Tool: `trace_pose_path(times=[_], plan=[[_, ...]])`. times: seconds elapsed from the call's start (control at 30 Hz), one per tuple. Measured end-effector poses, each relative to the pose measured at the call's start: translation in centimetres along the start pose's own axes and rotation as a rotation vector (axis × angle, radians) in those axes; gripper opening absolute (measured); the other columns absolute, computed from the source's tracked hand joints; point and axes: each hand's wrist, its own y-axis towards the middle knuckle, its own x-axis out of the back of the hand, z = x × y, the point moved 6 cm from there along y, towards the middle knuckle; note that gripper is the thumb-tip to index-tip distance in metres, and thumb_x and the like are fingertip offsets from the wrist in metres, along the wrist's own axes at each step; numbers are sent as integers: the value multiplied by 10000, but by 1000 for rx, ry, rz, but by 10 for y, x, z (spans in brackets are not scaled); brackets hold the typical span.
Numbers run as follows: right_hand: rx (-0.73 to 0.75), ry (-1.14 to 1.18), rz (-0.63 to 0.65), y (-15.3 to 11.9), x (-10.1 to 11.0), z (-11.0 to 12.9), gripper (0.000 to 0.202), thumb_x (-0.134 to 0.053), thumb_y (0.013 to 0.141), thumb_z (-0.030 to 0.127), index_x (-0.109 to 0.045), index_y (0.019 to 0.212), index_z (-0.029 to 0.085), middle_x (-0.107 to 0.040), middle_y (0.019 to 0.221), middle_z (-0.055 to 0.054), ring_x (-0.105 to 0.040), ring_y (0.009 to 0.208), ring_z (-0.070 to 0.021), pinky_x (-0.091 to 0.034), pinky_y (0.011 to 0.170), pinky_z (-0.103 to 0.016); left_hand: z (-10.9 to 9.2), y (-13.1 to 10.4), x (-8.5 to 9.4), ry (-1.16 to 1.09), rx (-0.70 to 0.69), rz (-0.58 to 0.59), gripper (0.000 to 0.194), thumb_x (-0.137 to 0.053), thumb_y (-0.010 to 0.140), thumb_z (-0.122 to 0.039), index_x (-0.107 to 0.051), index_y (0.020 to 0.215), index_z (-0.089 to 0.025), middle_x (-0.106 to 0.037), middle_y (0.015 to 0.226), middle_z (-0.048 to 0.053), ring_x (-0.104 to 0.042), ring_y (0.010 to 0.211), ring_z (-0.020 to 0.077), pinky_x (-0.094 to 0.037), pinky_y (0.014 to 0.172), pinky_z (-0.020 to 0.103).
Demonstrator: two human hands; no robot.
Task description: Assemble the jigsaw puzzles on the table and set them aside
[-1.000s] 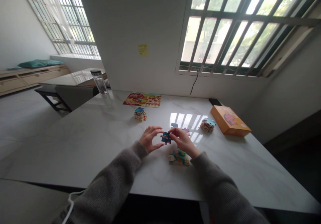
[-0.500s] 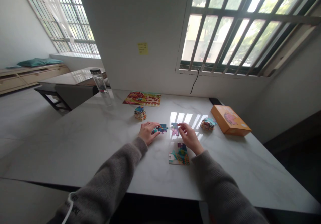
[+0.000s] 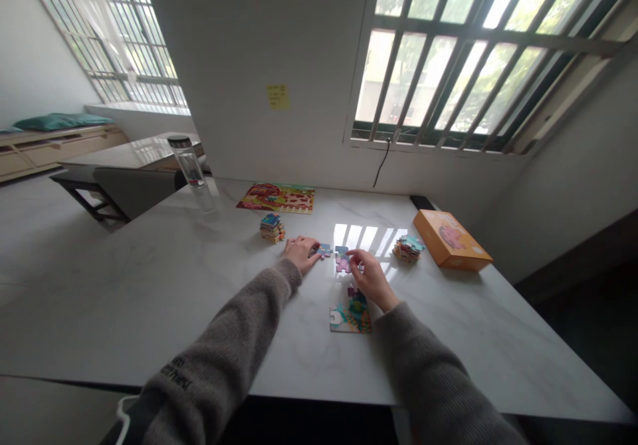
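My left hand [image 3: 301,253] has its fingers closed on a blue jigsaw piece [image 3: 325,250], partly hidden under the fingertips. Across a very narrow gap lies a blue and pink jigsaw piece [image 3: 341,261], pinched at its right side by my right hand [image 3: 369,275]. Whether the two pieces touch, I cannot tell. Below them, nearer the table's front edge, several joined jigsaw pieces [image 3: 349,320] form a small colourful patch, whose upper right lies close under my right hand.
A stack of jigsaw pieces [image 3: 272,228] stands left of the hands, another pile of jigsaw pieces [image 3: 408,248] to the right. An orange box [image 3: 451,240] sits beyond that pile. By the wall lies a picture board [image 3: 277,198]. A glass bottle [image 3: 188,163] stands at the table's left edge.
The gap between the two held pieces has narrowed. My right fingers have moved further over the right-hand piece. The whole view has shifted slightly.
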Motion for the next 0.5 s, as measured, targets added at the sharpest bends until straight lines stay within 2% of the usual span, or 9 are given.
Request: trace_pose_path(times=[0.13, 0.2, 0.33, 0.5], plan=[[81, -214, 38, -4, -7, -2, 211, -520, 925, 195, -690, 1049, 206, -664, 1114, -105, -540, 1095, -282, -444, 969, -444, -4, -3, -1, 81, -67, -19, 191, -604, 903, -315, -654, 1067, -230, -700, 1174, 56, -551, 1170, 257, -325, 1034, 448], [109, -275, 68, -5, -10, -3, 230, -517, 939, 193, -688, 1091, 215, -644, 1212, -103, -510, 1174, -288, -423, 1008, -448, -5, -3, -1, 96, -85, -21, 201, -591, 903, -292, -644, 1084, -223, -692, 1188, 62, -555, 1166, 257, -340, 1023, 449], [114, -336, 113, -5, -15, -6, 278, -507, 959, 212, -653, 1196, 209, -642, 1261, -95, -521, 1202, -272, -399, 1047, -438, -6, -3, -4, 47, -110, -10, 321, -582, 894, -254, -602, 1214, -234, -665, 1254, 61, -552, 1184, 248, -374, 1002, 430], [87, -401, 130, -4, -19, -10, 300, -473, 987, 258, -637, 1234, 211, -624, 1331, -90, -529, 1239, -263, -334, 1117, -451, -5, 0, -8, 18, -94, 23, 295, -577, 889, -215, -637, 1175, -252, -663, 1209, 51, -554, 1152, 261, -417, 969, 430]])
